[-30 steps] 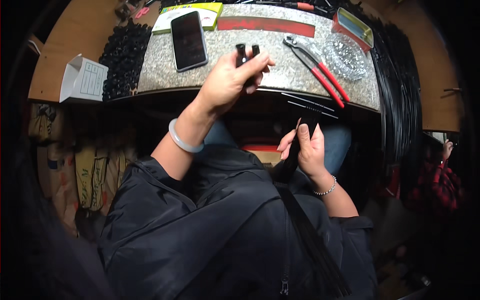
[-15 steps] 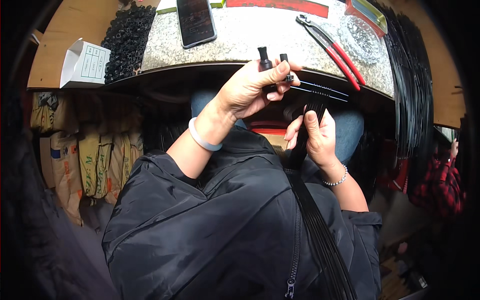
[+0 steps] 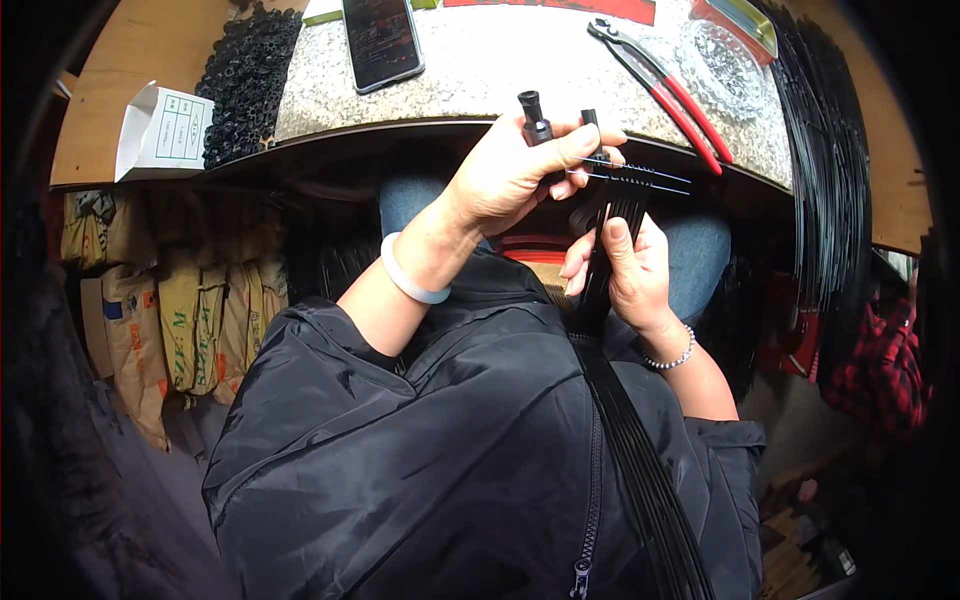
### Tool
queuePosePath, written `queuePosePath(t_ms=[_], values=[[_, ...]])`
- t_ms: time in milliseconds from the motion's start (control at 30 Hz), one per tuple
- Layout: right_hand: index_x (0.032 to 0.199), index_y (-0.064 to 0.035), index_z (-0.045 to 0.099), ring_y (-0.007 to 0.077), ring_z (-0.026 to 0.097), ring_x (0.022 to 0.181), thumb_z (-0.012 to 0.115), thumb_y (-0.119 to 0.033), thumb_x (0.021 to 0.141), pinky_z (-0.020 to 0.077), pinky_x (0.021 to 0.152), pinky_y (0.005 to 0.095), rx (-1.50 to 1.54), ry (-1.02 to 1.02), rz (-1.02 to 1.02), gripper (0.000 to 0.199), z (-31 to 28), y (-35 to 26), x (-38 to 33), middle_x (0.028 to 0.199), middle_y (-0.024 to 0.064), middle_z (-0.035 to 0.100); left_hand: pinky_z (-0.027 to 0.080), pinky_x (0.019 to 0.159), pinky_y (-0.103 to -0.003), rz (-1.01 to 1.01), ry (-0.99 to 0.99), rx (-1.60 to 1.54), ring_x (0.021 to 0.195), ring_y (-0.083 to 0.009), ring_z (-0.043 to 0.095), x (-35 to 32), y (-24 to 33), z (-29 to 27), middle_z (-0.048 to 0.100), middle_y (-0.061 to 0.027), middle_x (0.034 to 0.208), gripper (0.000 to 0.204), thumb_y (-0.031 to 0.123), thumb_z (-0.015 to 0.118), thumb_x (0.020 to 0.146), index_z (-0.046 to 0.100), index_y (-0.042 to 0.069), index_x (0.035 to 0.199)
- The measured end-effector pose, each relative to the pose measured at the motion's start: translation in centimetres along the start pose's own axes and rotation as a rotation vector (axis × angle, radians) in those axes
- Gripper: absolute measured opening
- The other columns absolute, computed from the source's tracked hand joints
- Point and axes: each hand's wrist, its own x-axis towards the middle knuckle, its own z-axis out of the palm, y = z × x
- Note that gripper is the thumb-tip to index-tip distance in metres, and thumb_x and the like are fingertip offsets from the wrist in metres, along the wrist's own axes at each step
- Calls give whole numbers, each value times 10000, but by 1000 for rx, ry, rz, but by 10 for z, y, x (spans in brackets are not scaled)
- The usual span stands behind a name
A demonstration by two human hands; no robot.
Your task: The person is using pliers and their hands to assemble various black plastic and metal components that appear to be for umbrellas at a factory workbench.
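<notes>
My left hand (image 3: 512, 172) is raised just in front of the stone table edge and grips two small black cylindrical fittings (image 3: 535, 118), with thin black rods (image 3: 640, 178) running out to the right from under its fingers. My right hand (image 3: 622, 262) sits just below it and is closed around a long bundle of black strips (image 3: 625, 440) that runs down across my black jacket toward the lower right. The two hands nearly touch.
On the speckled stone table (image 3: 500, 70) lie a dark phone (image 3: 380, 40), red-handled pliers (image 3: 672, 90) and a clear glass dish (image 3: 725, 70). A heap of small black parts (image 3: 245, 80) and a white box (image 3: 158, 130) sit at left. More black strips (image 3: 830, 180) hang at right.
My left hand has pulled back from the tabletop toward my body with the black fittings and now meets my right hand, which has risen with the strip bundle.
</notes>
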Motion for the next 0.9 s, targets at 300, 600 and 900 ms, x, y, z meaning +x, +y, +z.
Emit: queuePosePath(t_ms=[300,600,900], values=[[1061,2,413,159,574,481,417,-323,960,483,481,227,-42,-30,9,340,2,-1,3,669,158,601,376,534,-154,69,-55,154,642,-32,490,-5,4,2,645,-71,884,317,203,620,870,611,-34,1081],[1065,16,441,152,585,494,474,-315,942,481,486,223,0,-2,18,355,2,-1,2,660,135,609,375,550,-165,98,-6,155,648,-40,485,-7,3,3,653,-67,883,282,173,618,871,625,-3,1092],[1055,17,445,151,588,497,472,-306,945,482,486,224,-7,-3,21,342,-1,-1,4,660,133,610,376,558,-167,124,1,114,651,-45,487,-4,-2,2,652,-78,889,288,178,622,868,626,-5,1090]])
